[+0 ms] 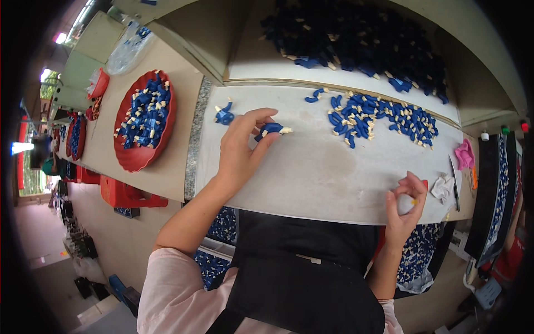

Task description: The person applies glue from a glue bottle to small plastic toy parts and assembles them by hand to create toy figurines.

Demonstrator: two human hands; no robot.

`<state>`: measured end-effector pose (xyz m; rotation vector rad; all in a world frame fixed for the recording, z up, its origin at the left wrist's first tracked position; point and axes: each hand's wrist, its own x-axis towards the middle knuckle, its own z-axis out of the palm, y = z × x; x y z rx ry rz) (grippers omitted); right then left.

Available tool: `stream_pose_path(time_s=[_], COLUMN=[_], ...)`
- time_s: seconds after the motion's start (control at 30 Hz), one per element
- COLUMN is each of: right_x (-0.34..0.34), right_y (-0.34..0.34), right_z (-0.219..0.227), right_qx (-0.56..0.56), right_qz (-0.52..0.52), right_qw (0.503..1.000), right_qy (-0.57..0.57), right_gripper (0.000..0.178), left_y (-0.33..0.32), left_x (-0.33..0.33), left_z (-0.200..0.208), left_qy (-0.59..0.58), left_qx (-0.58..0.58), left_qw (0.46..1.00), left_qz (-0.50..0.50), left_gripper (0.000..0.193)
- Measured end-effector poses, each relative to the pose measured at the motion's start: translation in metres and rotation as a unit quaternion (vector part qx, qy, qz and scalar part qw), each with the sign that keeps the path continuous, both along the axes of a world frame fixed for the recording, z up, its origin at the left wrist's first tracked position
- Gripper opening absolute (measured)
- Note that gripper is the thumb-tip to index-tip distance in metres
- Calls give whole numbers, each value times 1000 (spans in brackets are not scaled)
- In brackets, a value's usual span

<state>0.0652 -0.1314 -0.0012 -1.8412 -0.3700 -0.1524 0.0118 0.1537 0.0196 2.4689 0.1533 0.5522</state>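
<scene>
My left hand (240, 146) is closed in a pinch above the white work surface, its fingers and thumb round a small blue figurine part (271, 129) with a cream tip pointing right. Another blue piece (224, 114) with a cream bit lies just left of that hand. Close to the front edge, my right hand (398, 221) curls round a whitish rounded object (405, 205) with a yellow spot; its kind is partly hidden by the fingers. A pile of blue-and-cream pieces (356, 117) is spread along the back of the work surface (311, 167).
A red scalloped tray (118, 150) of blue pieces stands on the left table. Dark shelf space at the back holds a heap of pieces (356, 39). At right lie crumpled tissue (443, 187), a pink item (464, 154) and a thin dark tool (455, 183). A red stool (119, 192) stands left.
</scene>
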Motion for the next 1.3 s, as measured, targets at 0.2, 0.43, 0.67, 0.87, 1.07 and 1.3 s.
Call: stream_pose_path(time_s=[0.2,0.43,0.67,0.87,1.07,1.3], right_x=[-13,-37,-33,-31,-39,-45], right_y=[-9,-21,-16,-11,-11,-3], right_z=[9,42,44,39,40,39], right_qx=[134,167,294,296,129,39], right_qz=[108,-48,-120,-75,-26,1], right_qw=[984,984,948,952,980,975], right_qy=[34,47,-16,-14,-151,-221], right_gripper=[47,39,50,45,45,44], left_y=[-65,-113,-121,-119,-118,-116], left_x=[13,14,11,9,6,5], left_z=[4,-23,-14,-12,-11,-11], left_qy=[156,197,230,230,223,233], left_qx=[-738,-855,-833,-805,-831,-836], left_qw=[639,429,454,493,458,433], left_qz=[-151,-214,-218,-237,-224,-242], left_gripper=[30,28,26,21,26,32])
